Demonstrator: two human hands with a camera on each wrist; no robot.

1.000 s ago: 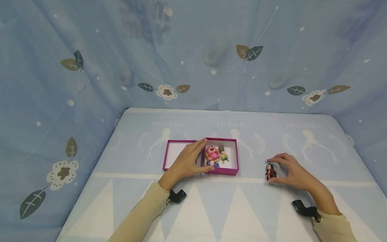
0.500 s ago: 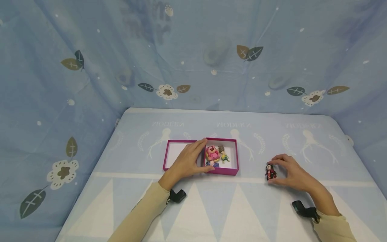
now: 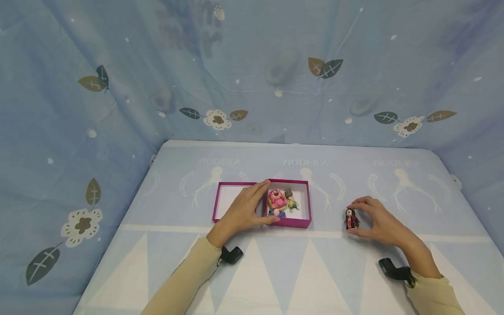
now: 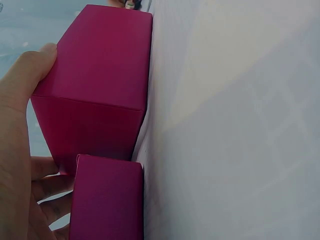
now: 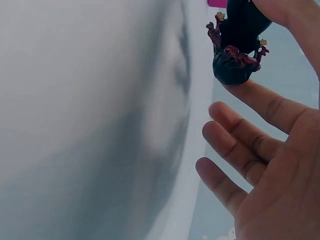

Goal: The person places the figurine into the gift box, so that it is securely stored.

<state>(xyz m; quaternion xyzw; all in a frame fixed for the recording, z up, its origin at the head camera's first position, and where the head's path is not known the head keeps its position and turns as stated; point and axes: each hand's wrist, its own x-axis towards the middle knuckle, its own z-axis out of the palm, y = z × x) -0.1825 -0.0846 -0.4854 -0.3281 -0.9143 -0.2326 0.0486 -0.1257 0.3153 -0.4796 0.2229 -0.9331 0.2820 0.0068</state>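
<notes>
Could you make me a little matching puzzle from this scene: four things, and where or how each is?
Things
1. small black and red figurine
2. round pink figurine
3. left hand
4. shallow white-lined magenta box

Places and states
A. gripping the deeper magenta box
B. pinched in the right hand
C. partly hidden by the left hand
D. inside the deeper box

Pairs: 1-B, 2-D, 3-A, 4-C

This looks like a curtained-off booth, with blue flower-print fabric (image 3: 252,57) hanging around three sides of a cloth-covered table (image 3: 334,262).
</notes>
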